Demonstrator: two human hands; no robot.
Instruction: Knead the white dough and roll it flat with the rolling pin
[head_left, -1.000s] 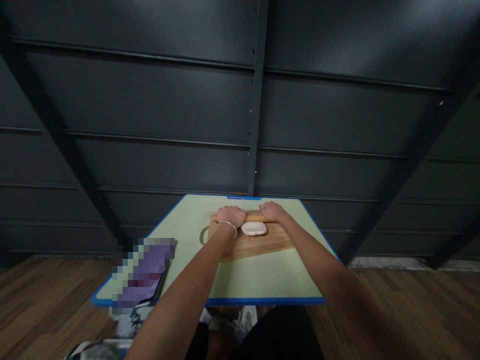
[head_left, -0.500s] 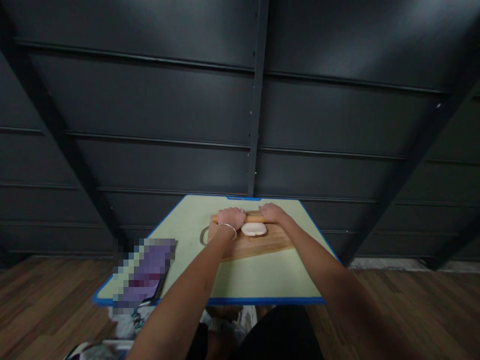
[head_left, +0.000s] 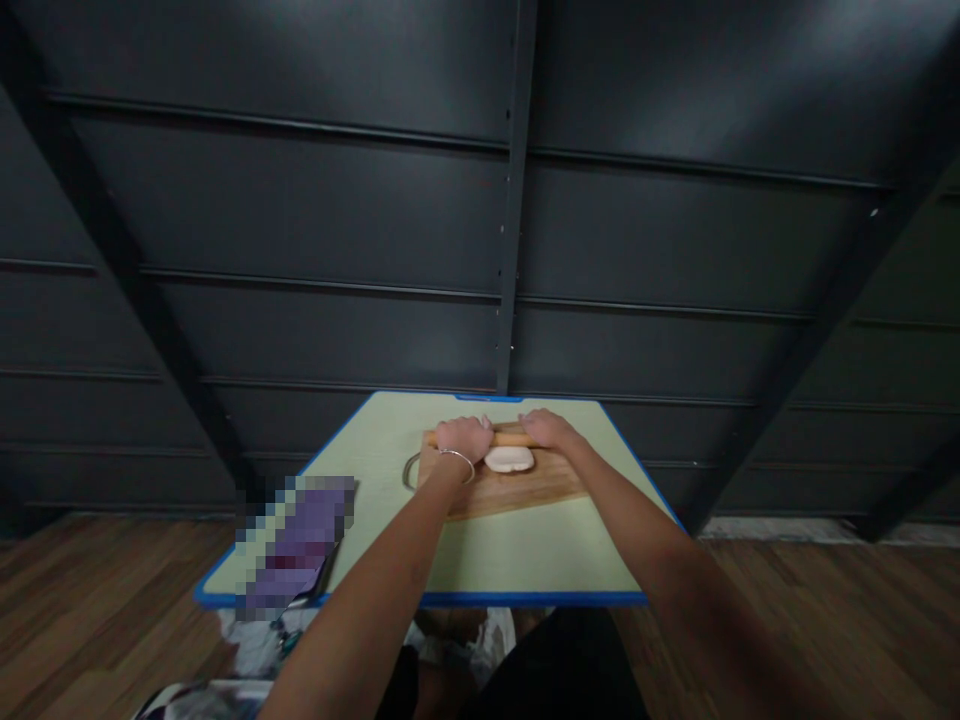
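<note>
A wooden rolling pin (head_left: 513, 439) lies crosswise over the far part of a wooden cutting board (head_left: 517, 490). My left hand (head_left: 463, 438) is wrapped round its left part, with a bangle on the wrist. Closed over its right part is my right hand (head_left: 549, 428). Just on the near side of the pin, between my hands, a pale, smooth slab of dough (head_left: 509, 459) rests on the board. My hands hide both gripped stretches of the pin. Whether the pin touches the dough I cannot tell.
The board sits on a pale table (head_left: 532, 570) with a blue edge. A blurred purple item (head_left: 300, 540) lies at the table's left. A metal ring handle (head_left: 409, 471) sticks out at the board's left. Behind the table rises a dark panelled wall (head_left: 337, 330).
The view has shifted very slightly. Both hands stay on the rolling pin, and the dough looks the same.
</note>
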